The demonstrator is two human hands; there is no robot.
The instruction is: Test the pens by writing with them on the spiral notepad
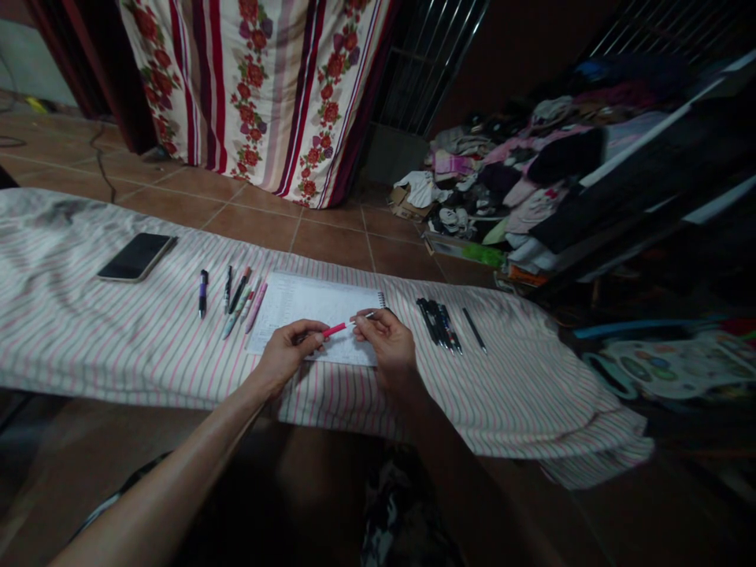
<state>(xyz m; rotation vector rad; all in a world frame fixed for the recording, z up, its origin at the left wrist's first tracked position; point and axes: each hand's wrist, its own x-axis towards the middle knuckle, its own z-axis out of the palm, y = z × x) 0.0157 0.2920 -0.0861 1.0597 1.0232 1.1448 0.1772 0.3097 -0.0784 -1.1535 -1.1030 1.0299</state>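
Note:
Over an open spiral notebook [319,298], my left hand [290,346] is closed on the red barrel of a pen [335,329]. My right hand [387,342] pinches the whitish, thinner end of the same pen. Whether that end is joined to the barrel or separate is too small to tell. Left of the notebook lie several pens: a pink one [256,307], a pale one [237,313], and a purple and black one [203,294] farther out. To the right is a bunch of dark pens [439,324], with one dark pen [474,329] apart from it.
A striped cloth [520,394] covers the low surface. A phone [137,257] lies on its left part. Behind hangs a flowered curtain [283,102] above the tiled floor [331,236]. Piled clothes [502,173] are at the back right.

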